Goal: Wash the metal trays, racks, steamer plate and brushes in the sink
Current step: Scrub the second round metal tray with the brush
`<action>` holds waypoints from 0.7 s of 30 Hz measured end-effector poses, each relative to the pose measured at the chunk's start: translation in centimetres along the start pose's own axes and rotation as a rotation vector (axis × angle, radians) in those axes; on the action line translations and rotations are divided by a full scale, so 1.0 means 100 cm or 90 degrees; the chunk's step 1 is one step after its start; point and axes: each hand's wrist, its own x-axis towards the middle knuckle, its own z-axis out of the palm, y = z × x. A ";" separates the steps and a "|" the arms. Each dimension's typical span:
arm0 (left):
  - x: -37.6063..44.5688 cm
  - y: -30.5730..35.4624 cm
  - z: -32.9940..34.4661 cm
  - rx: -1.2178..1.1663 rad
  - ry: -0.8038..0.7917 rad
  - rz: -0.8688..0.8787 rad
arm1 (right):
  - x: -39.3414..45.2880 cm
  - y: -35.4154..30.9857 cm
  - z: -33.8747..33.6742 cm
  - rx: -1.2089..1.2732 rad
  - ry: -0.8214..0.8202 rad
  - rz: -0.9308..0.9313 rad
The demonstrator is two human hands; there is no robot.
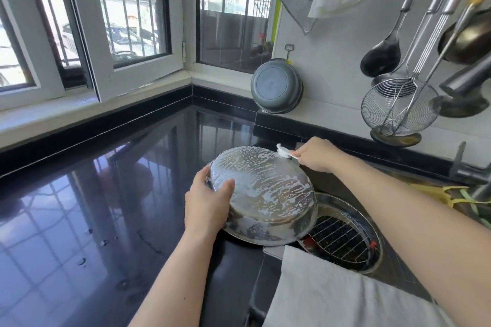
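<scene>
Head view: left hand (206,200) grips the inverted, tilted metal tray (261,194), exposing its soapy underside; right hand (316,154) clasps brush (284,152) at its far rim.

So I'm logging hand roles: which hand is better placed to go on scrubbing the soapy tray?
The right hand: it grips the brush against the tray rim, while the left hand holds the tray tilted.

Shiny metal tray (268,194) streaked with white suds; glossy black stone worktop (106,207); matt white cloth (332,295); wire rack (342,239).
</scene>
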 end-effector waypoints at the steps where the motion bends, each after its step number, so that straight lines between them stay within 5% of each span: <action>1: 0.001 -0.001 0.000 -0.001 0.001 0.001 | 0.002 0.001 -0.002 0.028 0.004 0.015; 8: 0.001 -0.001 -0.001 -0.013 0.002 0.004 | -0.002 0.026 -0.009 0.135 -0.069 0.077; 11: 0.002 -0.002 0.000 -0.014 0.001 -0.002 | -0.015 0.025 -0.003 0.243 -0.056 -0.002; 17: 0.001 -0.002 0.000 0.006 0.002 -0.002 | -0.020 0.012 -0.001 -0.010 0.017 -0.092; 21: 0.006 -0.003 0.000 0.001 0.002 0.001 | -0.027 0.002 -0.005 -0.013 0.002 -0.149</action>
